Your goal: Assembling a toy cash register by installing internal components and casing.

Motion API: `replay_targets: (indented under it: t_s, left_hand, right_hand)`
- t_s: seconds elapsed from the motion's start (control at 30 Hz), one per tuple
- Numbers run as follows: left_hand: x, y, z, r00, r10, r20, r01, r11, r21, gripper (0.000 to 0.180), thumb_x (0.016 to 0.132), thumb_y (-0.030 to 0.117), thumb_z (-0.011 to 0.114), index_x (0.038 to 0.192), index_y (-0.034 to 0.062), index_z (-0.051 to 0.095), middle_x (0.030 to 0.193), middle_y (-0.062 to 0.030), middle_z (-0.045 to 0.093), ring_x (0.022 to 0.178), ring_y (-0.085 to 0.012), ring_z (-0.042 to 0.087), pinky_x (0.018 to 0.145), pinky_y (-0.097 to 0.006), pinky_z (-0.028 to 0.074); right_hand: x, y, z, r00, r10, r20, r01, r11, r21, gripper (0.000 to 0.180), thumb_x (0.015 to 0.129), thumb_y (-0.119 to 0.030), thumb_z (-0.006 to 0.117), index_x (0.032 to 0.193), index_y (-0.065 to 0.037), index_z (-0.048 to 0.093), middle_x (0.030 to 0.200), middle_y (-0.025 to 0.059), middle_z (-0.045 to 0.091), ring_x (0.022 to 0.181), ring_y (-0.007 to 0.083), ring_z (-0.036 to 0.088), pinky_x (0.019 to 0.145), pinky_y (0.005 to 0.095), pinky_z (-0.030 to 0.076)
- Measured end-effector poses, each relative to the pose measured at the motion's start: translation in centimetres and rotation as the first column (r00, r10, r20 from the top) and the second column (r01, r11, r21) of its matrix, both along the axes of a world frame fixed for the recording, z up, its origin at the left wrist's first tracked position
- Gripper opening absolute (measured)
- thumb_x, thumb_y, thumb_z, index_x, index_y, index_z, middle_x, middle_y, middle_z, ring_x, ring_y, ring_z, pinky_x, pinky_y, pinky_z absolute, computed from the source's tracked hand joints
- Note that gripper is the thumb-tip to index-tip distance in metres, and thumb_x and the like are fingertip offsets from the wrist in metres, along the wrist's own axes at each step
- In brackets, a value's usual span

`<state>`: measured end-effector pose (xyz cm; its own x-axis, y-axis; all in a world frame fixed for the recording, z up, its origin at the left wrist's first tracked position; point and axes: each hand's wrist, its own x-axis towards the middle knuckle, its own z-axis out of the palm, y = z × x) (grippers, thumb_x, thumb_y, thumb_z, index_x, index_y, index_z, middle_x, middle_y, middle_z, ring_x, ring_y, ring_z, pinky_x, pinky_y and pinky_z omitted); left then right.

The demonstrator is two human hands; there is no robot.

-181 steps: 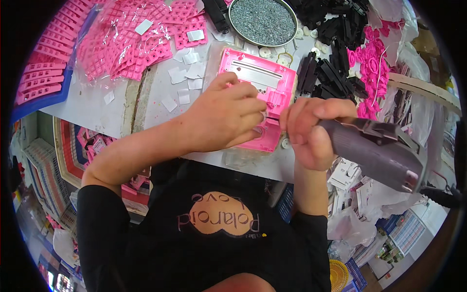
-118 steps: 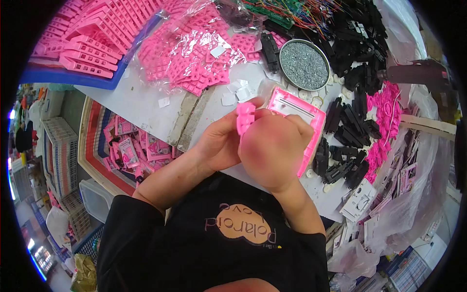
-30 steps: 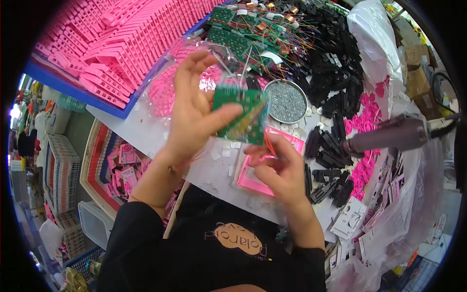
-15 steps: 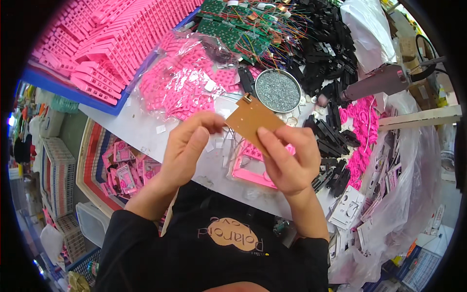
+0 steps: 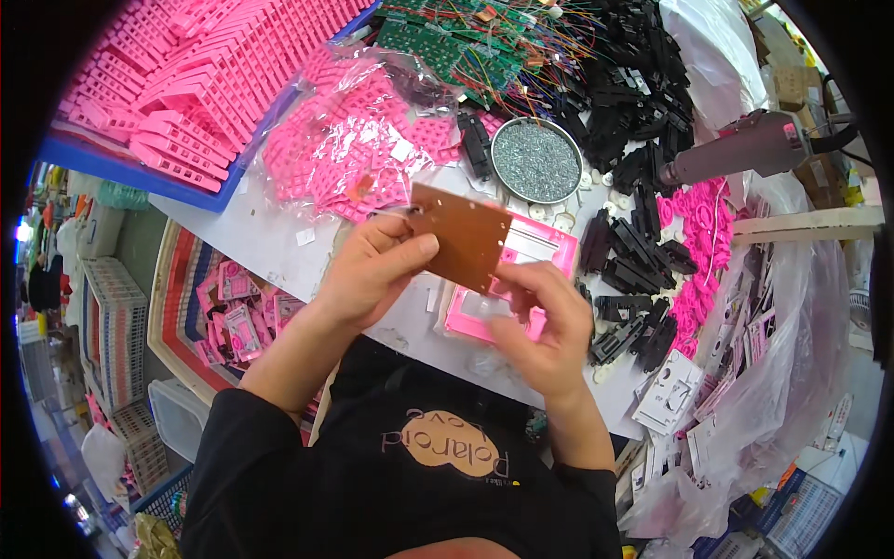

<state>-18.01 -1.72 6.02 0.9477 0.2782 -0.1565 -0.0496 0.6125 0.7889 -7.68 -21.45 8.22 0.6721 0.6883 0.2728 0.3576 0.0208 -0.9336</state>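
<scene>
Both hands, left point(image 5: 372, 270) and right point(image 5: 545, 326), hold a brown board point(image 5: 458, 236) mid-frame above the pink frame point(image 5: 503, 279); not yet fitted.

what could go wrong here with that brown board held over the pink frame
The brown circuit board is pinched only at its edges by the left hand and right hand, so it could slip or tilt as it nears the pink frame. The table is crowded: an elbow or wrist might knock the round dish of screws or the black parts nearby.
</scene>
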Motion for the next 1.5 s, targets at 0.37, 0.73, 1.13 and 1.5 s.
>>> replay_targets:
  t_s: [0.37, 0.73, 1.13, 1.5]
  left_hand:
    - [1.3, 2.9, 5.6, 0.947, -0.306, 0.099, 0.008, 0.332, 0.943, 0.03, 0.086, 0.017, 0.077, 0.109, -0.0013, 0.069, 0.089, -0.0115, 0.07, 0.081, -0.0186, 0.069, 0.071, -0.03, 0.052]
    - [3.3, 3.7, 1.1, 0.828, -0.559, -0.049, 0.56, 0.817, 0.137, 0.026, 0.096, 0.017, 0.069, 0.113, -0.0026, 0.069, 0.095, -0.0092, 0.072, 0.069, -0.012, 0.06, 0.064, -0.028, 0.049]
    - [1.8, 2.0, -1.8, 0.955, -0.292, -0.055, 0.294, 0.955, 0.039, 0.027, 0.097, 0.016, 0.067, 0.119, 0.0005, 0.067, 0.11, -0.0107, 0.072, 0.078, -0.0106, 0.06, 0.069, -0.028, 0.05]
    - [1.9, 0.9, -1.8, 0.964, -0.26, 0.057, 0.263, 0.963, -0.055, 0.043, 0.1, 0.013, 0.057, 0.14, -0.0011, 0.049, 0.128, -0.0218, 0.064, 0.107, -0.0318, 0.07, 0.07, -0.036, 0.064]
  right_hand:
    - [5.4, 0.7, 3.3, 0.842, 0.533, -0.087, -0.537, 0.807, -0.246, 0.012, 0.086, -0.009, 0.069, 0.088, 0.001, 0.065, 0.072, 0.0081, 0.062, 0.067, 0.017, 0.059, 0.062, 0.032, 0.046]
    - [5.3, -1.3, 2.1, 0.868, -0.235, 0.437, 0.158, 0.966, 0.205, 0.021, 0.072, 0.005, 0.073, 0.092, 0.0, 0.071, 0.085, 0.01, 0.068, 0.08, 0.0268, 0.062, 0.073, 0.0362, 0.047]
    - [3.3, -1.6, 1.1, 0.774, -0.255, 0.58, 0.274, 0.96, 0.057, 0.029, 0.069, 0.003, 0.079, 0.096, -0.007, 0.075, 0.087, 0.0053, 0.062, 0.077, 0.023, 0.055, 0.062, 0.0325, 0.043]
    - [4.1, -0.7, 0.0, 0.836, -0.12, 0.535, 0.165, 0.986, -0.036, 0.02, 0.071, 0.0, 0.079, 0.089, -0.006, 0.071, 0.091, 0.0056, 0.068, 0.089, 0.0268, 0.059, 0.066, 0.0339, 0.049]
